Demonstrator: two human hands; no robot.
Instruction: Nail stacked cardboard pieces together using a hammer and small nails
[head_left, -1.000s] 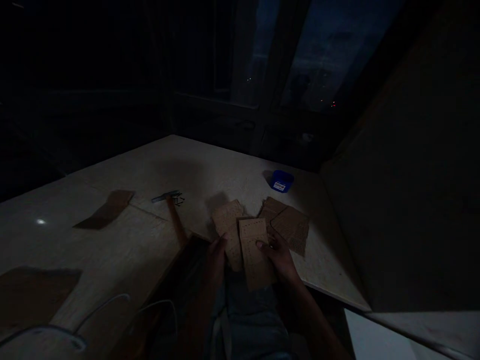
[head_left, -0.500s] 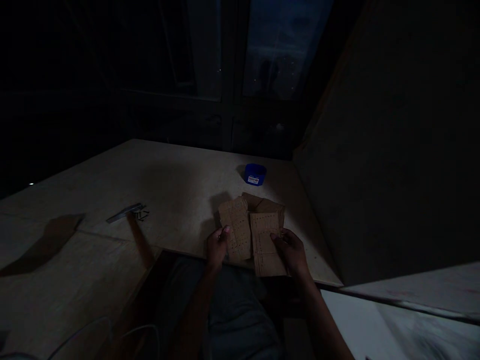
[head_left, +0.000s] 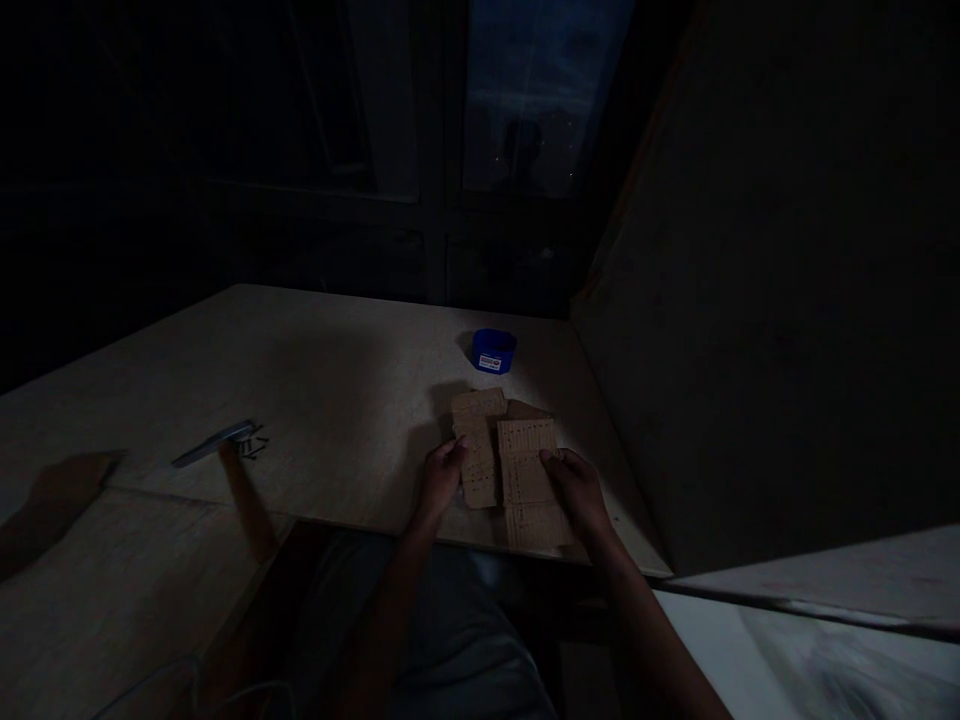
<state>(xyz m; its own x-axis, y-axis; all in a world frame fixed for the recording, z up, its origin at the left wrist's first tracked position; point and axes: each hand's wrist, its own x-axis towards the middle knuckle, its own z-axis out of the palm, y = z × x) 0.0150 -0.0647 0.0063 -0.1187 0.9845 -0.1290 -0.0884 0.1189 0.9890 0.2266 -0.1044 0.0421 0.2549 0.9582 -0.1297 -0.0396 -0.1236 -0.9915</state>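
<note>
My left hand (head_left: 442, 478) pinches the left edge of a brown cardboard piece (head_left: 480, 440) marked with rows of dark dots or holes. In my right hand (head_left: 576, 490) is a second cardboard piece (head_left: 526, 475), gripped at its right edge with the thumb on top; it too carries dotted rows and crease lines. The two pieces sit side by side above the table's front edge, the right one a little lower. Behind them another bit of cardboard (head_left: 529, 410) shows only in part. Just beyond lies a small blue container (head_left: 493, 352) with a white label.
A hammer (head_left: 244, 490) with a wooden handle rests at the left, several nails (head_left: 253, 443) beside its head. Farther left lies a brown flat piece (head_left: 56, 500). A tall dark panel (head_left: 750, 350) rises along the right. A thin cable (head_left: 199, 680) runs at the lower left.
The left cardboard piece has tilted more upright and moved closer to the right one. Less of the cardboard behind shows. The whole view has shifted slightly, with table items appearing farther left.
</note>
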